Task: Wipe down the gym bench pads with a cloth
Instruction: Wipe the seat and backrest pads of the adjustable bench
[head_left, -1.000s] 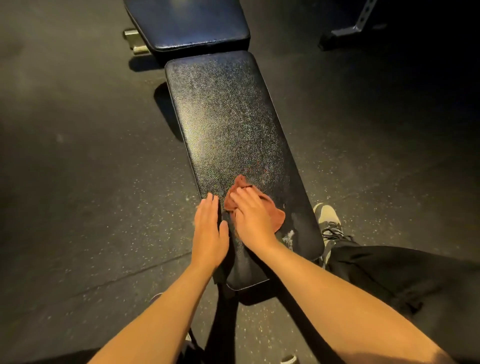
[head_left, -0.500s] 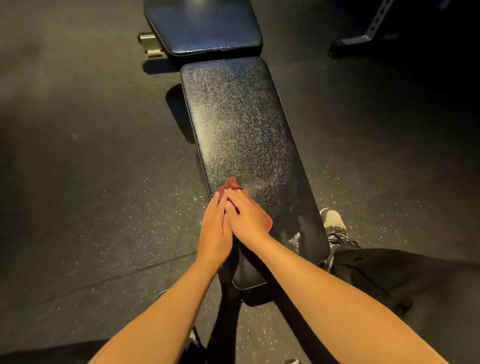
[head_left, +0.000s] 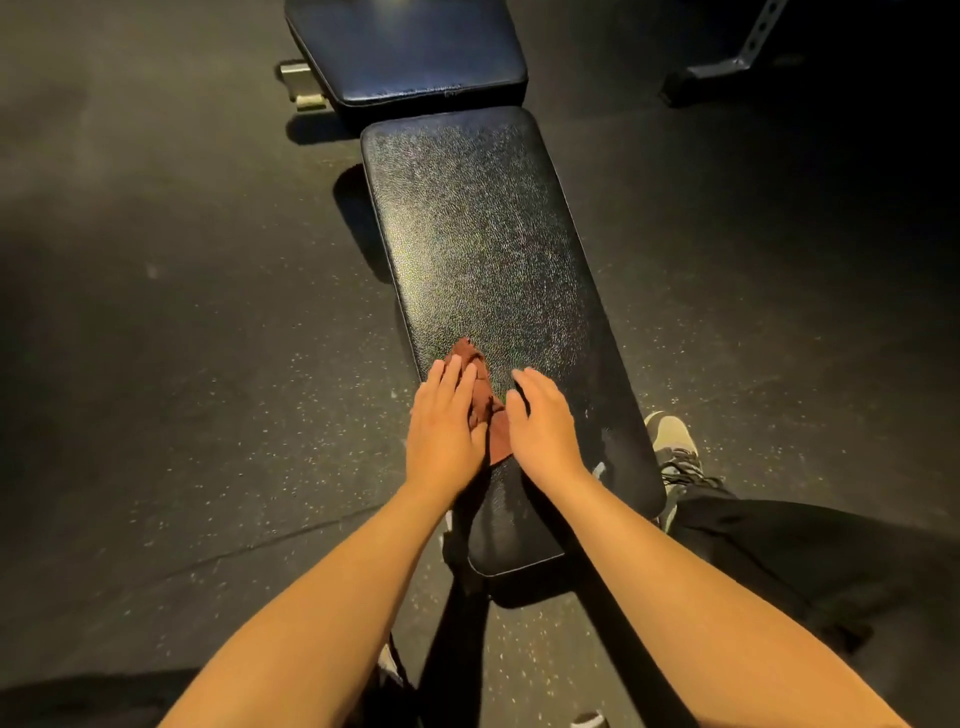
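- The left hand (head_left: 445, 431) is laid palm down with its fingers straight and close together. Nothing is pinched; the fingers and thumb are pressed flat onto a crumpled rust-brown cloth (head_left: 482, 397).
- The right hand (head_left: 543, 427) is likewise held flat, fingers extended and together, palm down on the pad just right of the cloth. Whether its inner edge touches the cloth cannot be told.
- The cloth is bunched into a narrow strip between the two hands. Its far tip is seen beyond the left fingertips, and part of it is hidden under the left hand.
- The cloth is supported by the near part of a long black bench pad of textured vinyl (head_left: 478, 244), toward that pad's left edge.
- A small pale mark (head_left: 597, 470) is seen on the long pad just right of the right wrist.
- A shorter, smoother dark pad (head_left: 410, 47) is seen just beyond the far end of the long pad.
- A pale metal frame piece (head_left: 301, 85) is seen projecting at the shorter pad's left side.
- The bench is stood on a dark speckled rubber floor (head_left: 182, 364).
- A grey laced shoe (head_left: 672, 447) is planted on the floor just right of the long pad, with a black trouser leg (head_left: 805, 561) above it.
- A perforated metal rack foot (head_left: 727, 67) is dimly seen at the upper right, well apart from the bench.
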